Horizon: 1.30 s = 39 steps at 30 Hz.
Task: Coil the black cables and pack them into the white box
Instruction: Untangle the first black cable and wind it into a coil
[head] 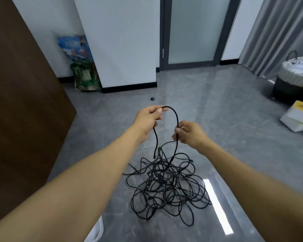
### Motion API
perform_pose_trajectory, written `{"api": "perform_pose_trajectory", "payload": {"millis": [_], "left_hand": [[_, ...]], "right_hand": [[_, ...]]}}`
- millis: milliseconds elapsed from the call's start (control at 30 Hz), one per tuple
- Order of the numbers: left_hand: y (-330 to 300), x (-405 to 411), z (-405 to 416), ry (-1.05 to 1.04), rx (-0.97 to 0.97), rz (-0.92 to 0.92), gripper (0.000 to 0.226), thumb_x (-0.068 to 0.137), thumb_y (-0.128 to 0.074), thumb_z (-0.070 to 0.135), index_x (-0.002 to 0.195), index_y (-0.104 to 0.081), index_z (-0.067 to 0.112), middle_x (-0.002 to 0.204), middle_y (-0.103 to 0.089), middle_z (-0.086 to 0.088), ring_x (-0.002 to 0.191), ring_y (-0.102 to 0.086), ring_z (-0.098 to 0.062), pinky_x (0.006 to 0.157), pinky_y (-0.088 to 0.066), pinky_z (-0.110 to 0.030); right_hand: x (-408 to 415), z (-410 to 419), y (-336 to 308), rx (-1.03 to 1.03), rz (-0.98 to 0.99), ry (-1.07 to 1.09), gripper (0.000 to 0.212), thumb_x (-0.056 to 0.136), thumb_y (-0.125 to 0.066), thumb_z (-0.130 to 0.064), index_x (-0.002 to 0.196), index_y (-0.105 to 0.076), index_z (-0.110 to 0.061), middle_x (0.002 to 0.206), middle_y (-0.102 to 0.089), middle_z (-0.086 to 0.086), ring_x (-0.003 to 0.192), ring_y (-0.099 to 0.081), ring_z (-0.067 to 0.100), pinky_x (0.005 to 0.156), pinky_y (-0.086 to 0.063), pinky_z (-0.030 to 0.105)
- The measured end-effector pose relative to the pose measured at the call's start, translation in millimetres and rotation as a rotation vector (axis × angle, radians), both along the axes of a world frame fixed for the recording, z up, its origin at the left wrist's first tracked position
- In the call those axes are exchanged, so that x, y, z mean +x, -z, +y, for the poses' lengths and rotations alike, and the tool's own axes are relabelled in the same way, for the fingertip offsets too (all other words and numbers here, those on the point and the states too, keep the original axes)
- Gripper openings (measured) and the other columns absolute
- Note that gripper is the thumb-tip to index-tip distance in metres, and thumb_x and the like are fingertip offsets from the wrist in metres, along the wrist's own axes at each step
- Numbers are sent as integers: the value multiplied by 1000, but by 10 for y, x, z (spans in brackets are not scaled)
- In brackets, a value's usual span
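Note:
A tangled heap of black cables (166, 187) lies on the grey floor below my hands. One black cable (173, 113) arches between both hands. My left hand (148, 119) pinches it near its end, and the free end with a plug hangs down beneath that hand. My right hand (188, 132) grips the same cable lower on the right, where it runs down into the heap. A white box (95, 232) shows only as a corner at the bottom edge, partly hidden by my left forearm.
A brown panel (21, 102) stands at the left. A colourful bag (82, 67) leans against the white wall. At the right are a black bin with a white liner (294, 79) and a white-and-yellow carton (298, 117). A small black object (152, 98) lies on the floor.

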State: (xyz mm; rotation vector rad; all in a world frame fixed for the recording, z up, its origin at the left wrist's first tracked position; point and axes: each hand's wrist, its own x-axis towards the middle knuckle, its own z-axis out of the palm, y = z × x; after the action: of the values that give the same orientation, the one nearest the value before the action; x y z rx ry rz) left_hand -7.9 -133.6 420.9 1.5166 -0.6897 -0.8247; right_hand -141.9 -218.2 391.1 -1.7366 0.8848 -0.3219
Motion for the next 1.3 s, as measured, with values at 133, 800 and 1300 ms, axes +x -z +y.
{"api": "perform_pose_trajectory", "payload": {"millis": [133,800,1300], "left_hand": [[-1004,-97,15,-38,3,18,26,98,-47,11,82,-65,20,73,-54,9,67,-42,-7,56,-33,-18],[-4487,-650,244,169,344,-288,31,63,-79,7,86,-60,12,100,-69,-15,101,-64,-30,98,-47,-44],[-4909,-966,44,356,376,-81,30,100,-43,27,84,-63,12,65,-69,2,68,-64,-11,74,-46,-22]], "right_hand": [[-126,35,-1160,141,-125,111,13,99,-39,-2,88,-45,-5,75,-53,16,63,-56,25,46,-50,20],[-613,387,-5533,192,-471,266,13,99,-34,2,92,-40,-7,70,-42,11,61,-51,26,41,-52,24],[-932,40,-5953,268,-608,485,15,96,-33,7,99,-44,-3,70,-38,9,55,-38,17,48,-48,31]]}}
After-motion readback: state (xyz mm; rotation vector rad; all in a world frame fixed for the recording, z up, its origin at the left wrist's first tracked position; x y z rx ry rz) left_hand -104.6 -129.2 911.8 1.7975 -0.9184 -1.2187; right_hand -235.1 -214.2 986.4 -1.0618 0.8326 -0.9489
